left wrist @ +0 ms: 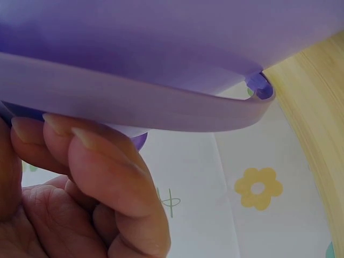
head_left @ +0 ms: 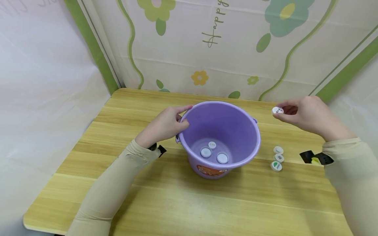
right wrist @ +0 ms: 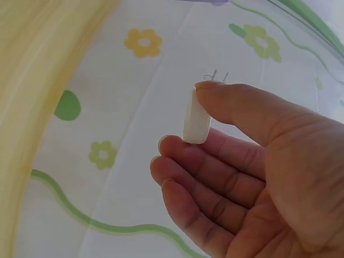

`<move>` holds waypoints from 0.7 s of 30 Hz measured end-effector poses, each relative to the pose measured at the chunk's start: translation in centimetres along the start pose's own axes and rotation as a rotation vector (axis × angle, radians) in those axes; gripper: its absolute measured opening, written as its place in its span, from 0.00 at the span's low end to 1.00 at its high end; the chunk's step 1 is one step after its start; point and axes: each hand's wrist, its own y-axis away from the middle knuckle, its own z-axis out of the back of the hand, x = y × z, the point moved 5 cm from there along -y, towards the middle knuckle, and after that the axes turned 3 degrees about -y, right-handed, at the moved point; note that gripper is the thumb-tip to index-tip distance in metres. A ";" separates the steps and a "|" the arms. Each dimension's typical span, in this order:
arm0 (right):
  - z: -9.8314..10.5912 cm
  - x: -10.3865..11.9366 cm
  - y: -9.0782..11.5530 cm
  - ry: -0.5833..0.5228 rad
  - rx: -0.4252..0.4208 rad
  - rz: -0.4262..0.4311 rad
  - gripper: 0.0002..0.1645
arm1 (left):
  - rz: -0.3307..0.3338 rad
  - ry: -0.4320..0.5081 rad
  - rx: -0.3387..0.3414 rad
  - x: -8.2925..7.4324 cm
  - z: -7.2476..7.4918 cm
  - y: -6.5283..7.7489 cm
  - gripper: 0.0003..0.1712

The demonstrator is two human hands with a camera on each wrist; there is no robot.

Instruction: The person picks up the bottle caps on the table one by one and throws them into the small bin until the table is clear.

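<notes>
A purple bucket (head_left: 220, 123) stands on the wooden table, its mouth tipped toward the head camera. My left hand (head_left: 164, 127) grips its left rim, thumb over the inner side. Close up in the left wrist view, several fingertips sit right at the purple rim (left wrist: 177, 110). Between thumb and fingers my right hand (head_left: 310, 115) pinches a small white round bottle cap (head_left: 278, 110) with dark print, raised right of the bucket. The right wrist view shows that cap (right wrist: 196, 118) edge-on. Three whitish round caps (head_left: 206, 152) lie on the bucket's floor.
Right of the bucket, three more caps (head_left: 278, 158) lie in a short row on the table (head_left: 177, 203), the nearest with a green mark. A white curtain (head_left: 183, 49) with flower prints hangs behind the table's far edge. Black straps show at both wrists.
</notes>
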 end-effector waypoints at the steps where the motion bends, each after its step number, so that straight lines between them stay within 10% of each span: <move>1: 0.2 0.2 0.0 0.000 -0.009 0.005 0.22 | 0.000 0.000 0.000 0.0 0.0 0.0 0.37; 21: 2.6 7.1 0.2 -0.029 -0.091 0.193 0.13 | -0.003 -0.002 -0.004 0.1 -0.1 0.0 0.37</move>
